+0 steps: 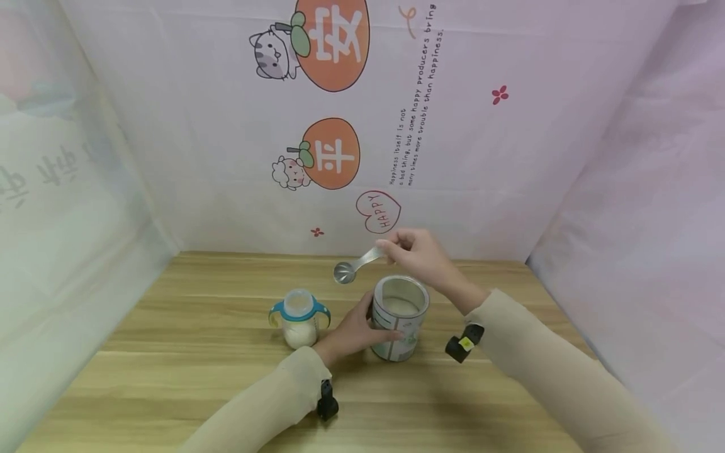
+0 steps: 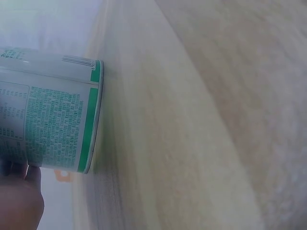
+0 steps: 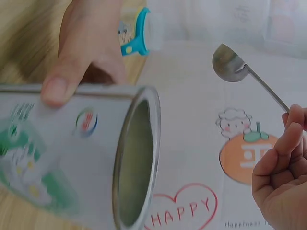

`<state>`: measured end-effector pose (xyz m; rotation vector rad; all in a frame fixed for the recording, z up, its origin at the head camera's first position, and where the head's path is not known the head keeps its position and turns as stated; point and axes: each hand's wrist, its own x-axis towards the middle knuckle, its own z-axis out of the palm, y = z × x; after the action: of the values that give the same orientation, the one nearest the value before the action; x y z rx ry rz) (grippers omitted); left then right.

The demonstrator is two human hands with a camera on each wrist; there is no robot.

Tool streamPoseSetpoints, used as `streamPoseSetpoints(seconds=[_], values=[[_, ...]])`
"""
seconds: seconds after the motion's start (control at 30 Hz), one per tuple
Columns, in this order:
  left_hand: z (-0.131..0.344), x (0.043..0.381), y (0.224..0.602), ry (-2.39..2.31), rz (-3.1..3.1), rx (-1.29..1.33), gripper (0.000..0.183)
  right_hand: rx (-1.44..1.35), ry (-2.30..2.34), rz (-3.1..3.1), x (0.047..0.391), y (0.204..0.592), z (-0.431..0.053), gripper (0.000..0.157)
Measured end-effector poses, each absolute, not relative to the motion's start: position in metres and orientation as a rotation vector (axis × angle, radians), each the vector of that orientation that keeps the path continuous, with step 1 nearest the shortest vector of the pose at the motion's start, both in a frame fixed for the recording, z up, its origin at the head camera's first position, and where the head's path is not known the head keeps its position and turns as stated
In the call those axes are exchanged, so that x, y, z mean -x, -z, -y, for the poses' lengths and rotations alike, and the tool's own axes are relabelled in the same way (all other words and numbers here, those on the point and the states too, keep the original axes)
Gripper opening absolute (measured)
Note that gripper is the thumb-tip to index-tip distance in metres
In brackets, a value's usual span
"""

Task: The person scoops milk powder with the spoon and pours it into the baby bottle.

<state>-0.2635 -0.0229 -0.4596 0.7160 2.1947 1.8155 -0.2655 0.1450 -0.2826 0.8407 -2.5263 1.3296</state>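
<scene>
An open milk powder can, white with green print, stands on the table with pale contents inside. My left hand grips it around the side, thumb across the front. Its green bottom rim shows in the left wrist view, where only part of the left hand appears. Above and behind the can, my right hand pinches the handle end of a metal spoon. The spoon's round bowl hangs in the air left of the can's mouth, apart from it. In the right wrist view the spoon's bowl is seen side-on; its contents cannot be made out.
Left of the can stands a baby bottle with blue handles, a translucent top and whitish contents, close to my left wrist. White printed cloth walls the wooden table at the back and both sides.
</scene>
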Motion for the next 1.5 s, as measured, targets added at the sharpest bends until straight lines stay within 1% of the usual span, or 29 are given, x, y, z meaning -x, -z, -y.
streamPoseSetpoints(seconds=[0.33, 0.47, 0.67, 0.8, 0.97, 1.17, 1.27, 1.4, 1.5], values=[[0.02, 0.26, 0.459, -1.788, -2.234, -0.68, 0.102, -0.711, -1.261, 2.572, 0.256, 0.284, -0.193, 0.03], [0.02, 0.261, 0.461, -1.785, -2.23, -0.681, 0.105, -0.709, -1.219, 2.569, 0.25, 0.288, -0.207, 0.031], [0.02, 0.261, 0.459, -1.796, -2.234, -0.709, 0.102, -0.733, -1.074, 2.613, 0.245, 0.296, -0.217, 0.032], [0.019, 0.261, 0.458, -1.802, -2.23, -0.724, 0.1, -0.739, -1.019, 2.636, 0.244, 0.3, -0.219, 0.029], [0.02, 0.259, 0.457, -1.817, -2.216, -0.732, 0.099, -0.813, -0.85, 2.615, 0.248, 0.31, -0.22, 0.022], [0.02, 0.26, 0.456, -1.821, -2.212, -0.72, 0.1, -1.075, -0.515, 2.499, 0.256, 0.324, -0.213, 0.009], [0.021, 0.26, 0.456, -1.822, -2.208, -0.732, 0.098, -1.171, -0.431, 2.428, 0.258, 0.328, -0.21, 0.011], [0.021, 0.259, 0.455, -1.828, -2.199, -0.737, 0.096, -1.219, -0.384, 2.367, 0.261, 0.33, -0.208, 0.016], [0.021, 0.259, 0.455, -1.826, -2.2, -0.727, 0.097, -1.256, -0.361, 2.365, 0.263, 0.331, -0.208, 0.013]])
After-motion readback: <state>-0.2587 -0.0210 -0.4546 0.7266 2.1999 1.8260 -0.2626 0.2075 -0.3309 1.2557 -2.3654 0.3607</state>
